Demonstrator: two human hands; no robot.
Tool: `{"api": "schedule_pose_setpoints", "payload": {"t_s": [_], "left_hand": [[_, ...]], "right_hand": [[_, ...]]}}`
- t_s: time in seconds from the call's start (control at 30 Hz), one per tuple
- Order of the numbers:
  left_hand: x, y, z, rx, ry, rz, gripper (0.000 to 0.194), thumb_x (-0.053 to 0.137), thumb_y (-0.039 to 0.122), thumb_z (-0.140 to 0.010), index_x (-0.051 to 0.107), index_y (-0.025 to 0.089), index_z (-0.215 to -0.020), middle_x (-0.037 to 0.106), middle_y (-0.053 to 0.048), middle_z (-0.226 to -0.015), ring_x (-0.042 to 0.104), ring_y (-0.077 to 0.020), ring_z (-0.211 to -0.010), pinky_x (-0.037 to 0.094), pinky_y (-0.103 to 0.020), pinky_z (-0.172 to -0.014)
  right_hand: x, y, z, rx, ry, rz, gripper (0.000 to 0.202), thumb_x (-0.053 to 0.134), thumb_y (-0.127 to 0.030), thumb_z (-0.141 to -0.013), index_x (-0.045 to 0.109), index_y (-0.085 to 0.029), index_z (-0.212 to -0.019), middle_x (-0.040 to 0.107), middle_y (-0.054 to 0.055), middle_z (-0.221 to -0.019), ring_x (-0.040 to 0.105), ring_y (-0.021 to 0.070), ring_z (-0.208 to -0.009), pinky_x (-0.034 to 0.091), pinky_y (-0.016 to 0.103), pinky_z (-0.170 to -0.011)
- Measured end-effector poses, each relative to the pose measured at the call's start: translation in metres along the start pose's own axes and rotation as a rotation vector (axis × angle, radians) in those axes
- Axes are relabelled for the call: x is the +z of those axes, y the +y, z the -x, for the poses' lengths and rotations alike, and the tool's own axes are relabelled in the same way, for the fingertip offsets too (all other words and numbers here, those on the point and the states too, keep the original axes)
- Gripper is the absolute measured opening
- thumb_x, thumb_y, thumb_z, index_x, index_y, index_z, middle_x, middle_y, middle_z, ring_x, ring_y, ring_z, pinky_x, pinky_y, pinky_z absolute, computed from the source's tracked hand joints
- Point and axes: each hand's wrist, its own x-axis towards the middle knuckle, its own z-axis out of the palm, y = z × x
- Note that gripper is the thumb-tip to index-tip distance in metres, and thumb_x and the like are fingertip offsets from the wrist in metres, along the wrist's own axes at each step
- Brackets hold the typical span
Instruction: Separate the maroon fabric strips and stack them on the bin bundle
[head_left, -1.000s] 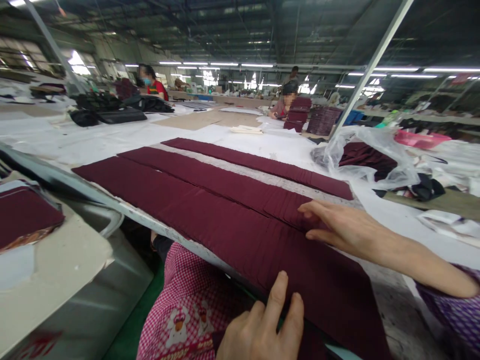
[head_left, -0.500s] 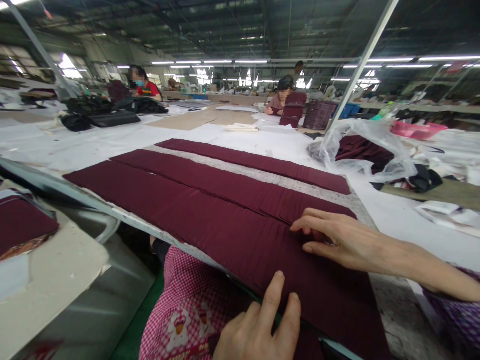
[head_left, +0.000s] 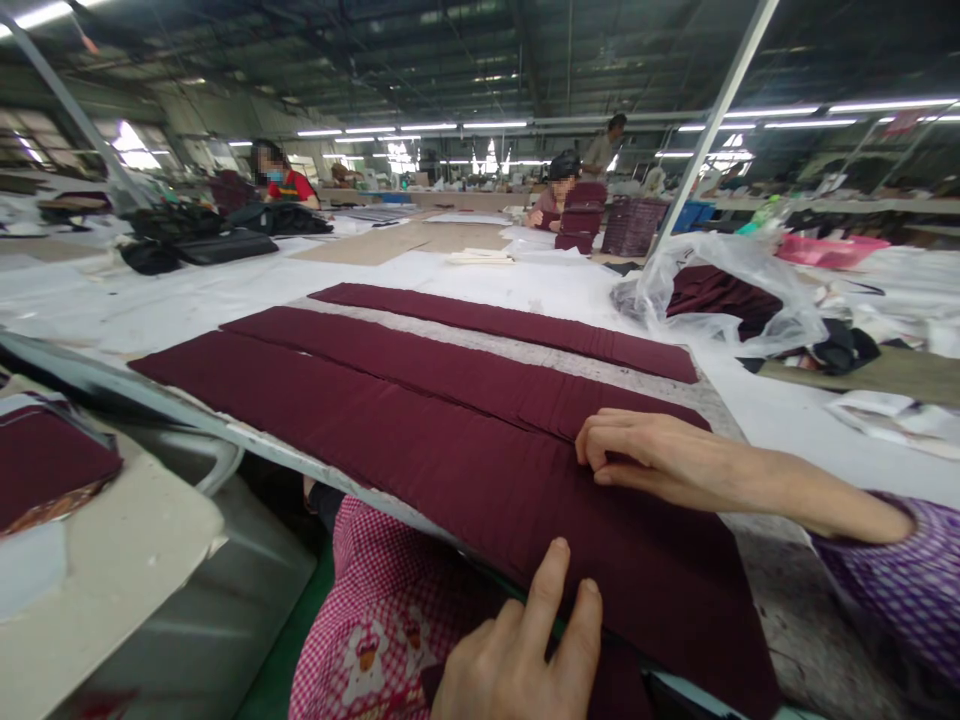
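Observation:
Long maroon fabric pieces (head_left: 420, 430) lie overlapped in rows along the table edge, with a narrower maroon strip (head_left: 495, 322) behind them. At the bottom centre, my left hand (head_left: 525, 640) rests on the near edge of the front row, index finger and thumb spread, nothing held. My right hand (head_left: 660, 455) is further right, over the seam between the two front rows. Its fingers are bent and drawn together with the thumb at the cloth; whether a layer is between them is too small to tell.
A clear plastic bag (head_left: 652, 290) with maroon cloth lies at the right, near a slanted metal pole (head_left: 712, 130). Black bundles (head_left: 217, 240) sit at the back left. Two people work beyond the table. A beige surface (head_left: 112, 560) stands at the lower left.
My right hand has moved slightly left and up, and its fingers and thumb have closed together. My left hand has stayed in place. In the background a person has risen further into view.

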Motion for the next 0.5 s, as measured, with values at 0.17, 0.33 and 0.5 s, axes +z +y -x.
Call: {"api": "schedule_pose_setpoints", "payload": {"t_s": [0.17, 0.33, 0.5], "left_hand": [[0.007, 0.001, 0.000, -0.027, 0.077, -0.004, 0.035, 0.048, 0.007, -0.095, 0.074, 0.023, -0.114, 0.069, -0.005, -0.130, 0.077, -0.0174, -0.070, 0.059, -0.025, -0.045], [0.011, 0.002, 0.000, -0.029, 0.115, -0.002, 0.035, 0.050, 0.006, -0.093, 0.074, 0.023, -0.113, 0.069, -0.006, -0.129, 0.077, -0.0169, -0.066, 0.057, -0.024, -0.042], [0.010, 0.001, 0.000, -0.024, 0.104, -0.011, 0.036, 0.047, 0.007, -0.095, 0.075, 0.023, -0.113, 0.070, -0.005, -0.129, 0.077, -0.0168, -0.068, 0.057, -0.023, -0.043]], "right_hand": [[0.000, 0.006, -0.003, 0.031, -0.051, -0.062, 0.018, 0.052, -0.034, -0.105, 0.061, -0.019, -0.103, 0.062, 0.006, -0.103, 0.059, 0.0200, -0.093, 0.046, 0.032, -0.082], [-0.005, -0.003, -0.006, 0.013, -0.109, -0.022, 0.027, 0.044, -0.033, -0.107, 0.060, -0.019, -0.091, 0.059, 0.006, -0.096, 0.057, 0.0200, -0.088, 0.045, 0.032, -0.079], [-0.008, -0.004, 0.008, 0.215, -0.080, -0.123, 0.029, 0.053, -0.048, -0.102, 0.057, -0.020, -0.109, 0.064, 0.005, -0.100, 0.060, 0.0196, -0.084, 0.046, 0.032, -0.075]]}}
